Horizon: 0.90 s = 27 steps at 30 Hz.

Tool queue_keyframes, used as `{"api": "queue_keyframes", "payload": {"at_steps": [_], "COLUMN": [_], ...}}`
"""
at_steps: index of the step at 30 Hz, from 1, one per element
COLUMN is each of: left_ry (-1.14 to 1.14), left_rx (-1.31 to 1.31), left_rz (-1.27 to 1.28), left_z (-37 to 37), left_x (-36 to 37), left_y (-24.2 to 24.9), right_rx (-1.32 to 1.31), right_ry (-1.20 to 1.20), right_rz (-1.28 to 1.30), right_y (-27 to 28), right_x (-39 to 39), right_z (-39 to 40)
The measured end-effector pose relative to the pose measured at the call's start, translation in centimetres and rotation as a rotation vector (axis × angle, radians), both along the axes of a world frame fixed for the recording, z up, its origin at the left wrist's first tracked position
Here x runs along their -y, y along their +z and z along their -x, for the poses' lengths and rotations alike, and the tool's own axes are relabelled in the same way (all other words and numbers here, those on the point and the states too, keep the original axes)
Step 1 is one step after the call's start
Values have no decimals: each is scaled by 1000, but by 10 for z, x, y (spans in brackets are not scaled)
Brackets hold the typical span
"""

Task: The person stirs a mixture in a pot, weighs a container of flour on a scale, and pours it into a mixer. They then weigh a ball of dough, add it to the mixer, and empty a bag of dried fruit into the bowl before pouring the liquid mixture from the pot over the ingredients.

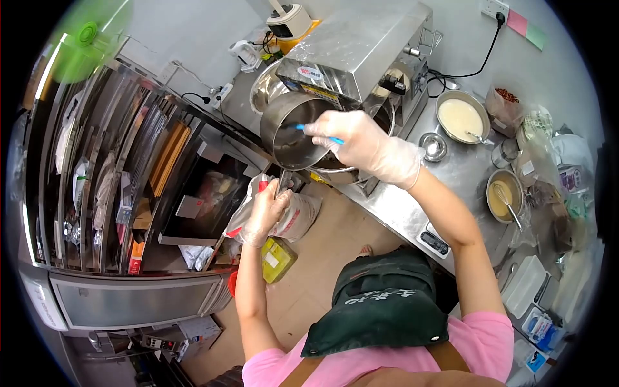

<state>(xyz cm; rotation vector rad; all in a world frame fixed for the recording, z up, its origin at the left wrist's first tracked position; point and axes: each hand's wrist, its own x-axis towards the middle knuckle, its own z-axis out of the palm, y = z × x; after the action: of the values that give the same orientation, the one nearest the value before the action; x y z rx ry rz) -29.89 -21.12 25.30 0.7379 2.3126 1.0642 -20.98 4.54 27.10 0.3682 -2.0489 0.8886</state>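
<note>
Head view, looking down at a steel counter (pixel 400 213). Two gloved hands in frame, both the wearer's. Left hand (pixel 263 213) is closed around the handle of one steel saucepan (pixel 290 129), which is tipped on its side, mouth facing the camera, just above one mixing bowl (pixel 335 169) that sits under one steel mixer machine (pixel 361 51). Right hand (pixel 361 145) is pinched on one thin blue-handled tool (pixel 302 127) that reaches into the saucepan; fingers are narrow, curled over the handle.

Count on the counter, right side: one large bowl of pale batter (pixel 460 117) far, one small empty steel bowl (pixel 433 146) just beside it, one bowl of yellow mix with a whisk (pixel 505 197) nearer. One kitchen scale (pixel 433 242) at the near counter edge. One white tray (pixel 523 287) near right. One wall socket with a black cable (pixel 495 9) far right. One yellow box (pixel 277 259) on the floor, near a white sack (pixel 298 216).

Hard to make out: the tool's working end is hidden inside the saucepan, type unclear. Saucepan contents can't be read. Mixing bowl is mostly covered by the right hand and saucepan. Saucepan handle is buried in the left hand. Bags and packets at the right edge are blurred and distorted, uncountable. Left rack (pixel 116 174) shelves are dark, contents illegible. Green blob (pixel 84 39) top left is unidentifiable. Lower frame is blocked by the wearer's cap (pixel 380 303) and pink shirt (pixel 477 348).
</note>
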Motion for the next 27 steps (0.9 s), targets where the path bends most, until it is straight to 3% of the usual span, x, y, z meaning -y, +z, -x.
{"api": "queue_keyframes", "payload": {"at_steps": [2,5,8,11,17,20,24,27], "left_ry": [-7,-58,-19,4,19,-19,-10,21], "left_rx": [16,-233,-115,-145,-172,-288,-262,-222], "left_rz": [-16,-4,41,54,75,10,12,63], "left_z": [-3,10,4,3,-4,1,-4,-3], "left_x": [-1,3,4,4,-1,2,3,2], "left_y": [1,-14,-5,-7,-2,-16,-12,-7], "right_rx": [25,108,-25,94,-83,-63,-61,17], "right_ry": [24,-12,46,8,-268,-366,-87,110], "right_rz": [-49,-238,-42,-227,-309,-288,153,156], "right_y": [-2,-15,-7,-21,0,-27,-57,-45], "right_x": [-3,-8,-6,-9,-5,-4,8,4], "right_z": [1,3,-5,-6,-14,-6,-4,-14]}}
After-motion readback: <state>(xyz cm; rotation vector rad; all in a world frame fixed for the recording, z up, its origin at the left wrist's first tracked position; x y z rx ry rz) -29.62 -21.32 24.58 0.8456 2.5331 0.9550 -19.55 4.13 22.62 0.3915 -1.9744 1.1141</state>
